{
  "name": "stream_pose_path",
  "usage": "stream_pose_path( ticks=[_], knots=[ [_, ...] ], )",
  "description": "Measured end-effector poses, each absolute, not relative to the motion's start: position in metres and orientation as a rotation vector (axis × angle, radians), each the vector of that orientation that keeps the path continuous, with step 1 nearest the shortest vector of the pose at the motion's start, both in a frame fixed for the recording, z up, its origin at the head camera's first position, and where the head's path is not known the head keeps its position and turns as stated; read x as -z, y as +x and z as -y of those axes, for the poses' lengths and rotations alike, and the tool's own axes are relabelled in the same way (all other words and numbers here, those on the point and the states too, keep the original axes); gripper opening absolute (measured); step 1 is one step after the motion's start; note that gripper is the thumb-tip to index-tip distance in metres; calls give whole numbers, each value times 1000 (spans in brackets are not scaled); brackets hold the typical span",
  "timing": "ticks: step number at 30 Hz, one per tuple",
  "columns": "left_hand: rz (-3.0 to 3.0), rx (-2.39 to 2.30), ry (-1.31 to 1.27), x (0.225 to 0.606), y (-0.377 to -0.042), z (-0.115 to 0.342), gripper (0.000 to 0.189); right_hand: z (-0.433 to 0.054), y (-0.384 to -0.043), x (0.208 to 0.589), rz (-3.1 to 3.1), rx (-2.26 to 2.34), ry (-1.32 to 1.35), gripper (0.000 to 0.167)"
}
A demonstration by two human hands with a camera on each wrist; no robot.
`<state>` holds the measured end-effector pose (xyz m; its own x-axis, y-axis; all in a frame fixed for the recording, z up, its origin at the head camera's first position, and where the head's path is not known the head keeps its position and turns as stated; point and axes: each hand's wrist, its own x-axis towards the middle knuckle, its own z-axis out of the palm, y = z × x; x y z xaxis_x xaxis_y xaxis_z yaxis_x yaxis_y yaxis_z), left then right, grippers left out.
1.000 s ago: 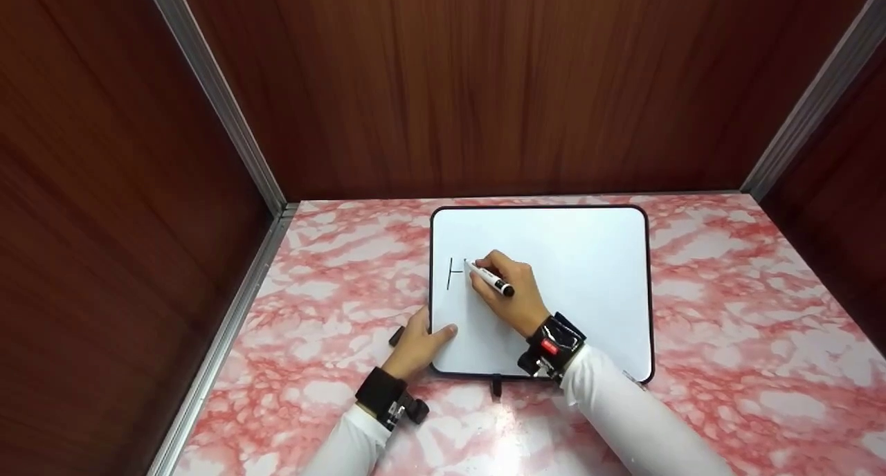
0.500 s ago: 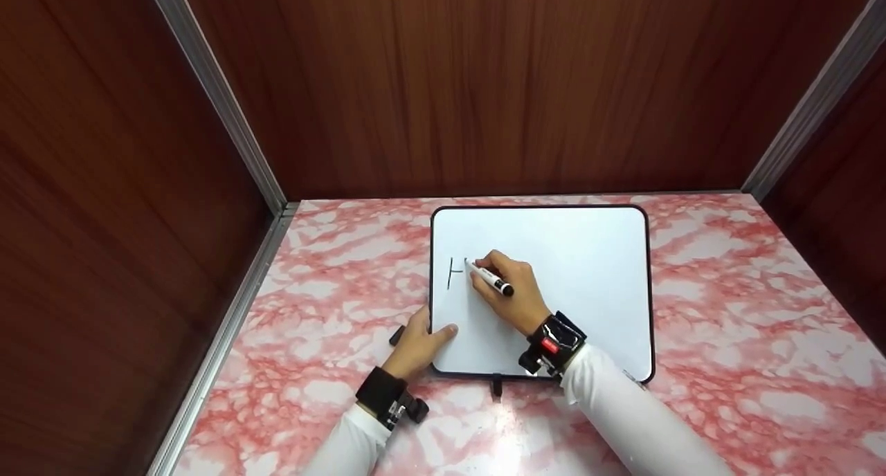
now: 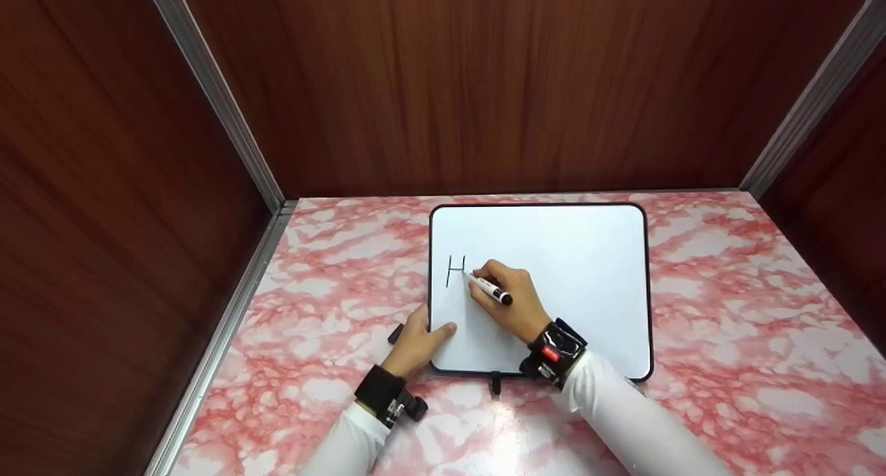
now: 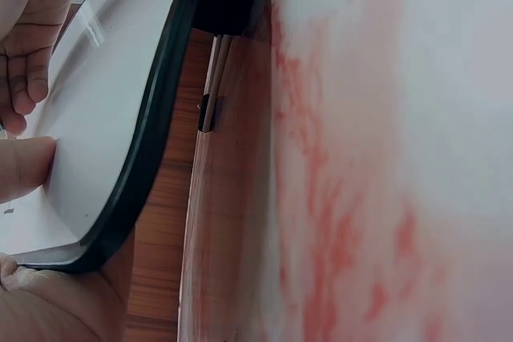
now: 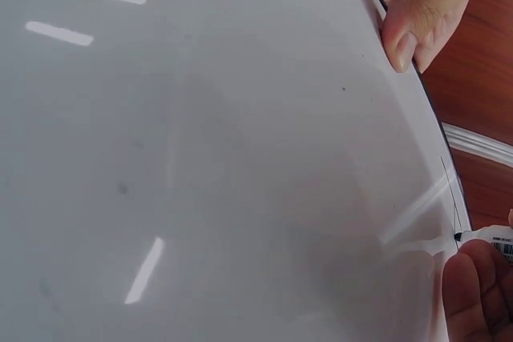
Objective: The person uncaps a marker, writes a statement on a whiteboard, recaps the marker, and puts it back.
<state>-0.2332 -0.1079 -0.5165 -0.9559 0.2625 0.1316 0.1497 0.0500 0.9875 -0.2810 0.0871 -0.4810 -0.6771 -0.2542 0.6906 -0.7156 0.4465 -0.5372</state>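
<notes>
On the marbled desk (image 3: 727, 324), the whiteboard (image 3: 581, 254) bears an H (image 3: 456, 269) lacking, it seems, only its right upright's lower half, the right hand (image 3: 513, 297) pinching the marker (image 3: 490, 289), tip near the crossbar, while the left hand (image 3: 417, 341) grips the whiteboard's left edge.

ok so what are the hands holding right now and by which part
The right hand holds the marker by its barrel, toward the writing tip; the left hand grips the whiteboard by its left edge, near the bottom corner.

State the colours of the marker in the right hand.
The marker is white with a black rear end; clearest in the head view.
</notes>
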Motion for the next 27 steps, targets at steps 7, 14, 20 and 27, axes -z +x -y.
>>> stream_pose_path(
  ticks=[7,14,20,27],
  knots=[
    [-2225,-2056,436,516,-233,108,40,-87,-276,486,2195,-1178,820,6],
    [-2235,-2044,441,516,-232,109,40,-88,-269,489,2231,-1178,830,5],
    [-2201,-2063,441,515,-232,109,41,-88,-267,491,2222,-1186,846,6],
    [-2278,-2009,431,514,-232,109,38,-89,-268,490,2199,-1206,865,6]
  ],
)
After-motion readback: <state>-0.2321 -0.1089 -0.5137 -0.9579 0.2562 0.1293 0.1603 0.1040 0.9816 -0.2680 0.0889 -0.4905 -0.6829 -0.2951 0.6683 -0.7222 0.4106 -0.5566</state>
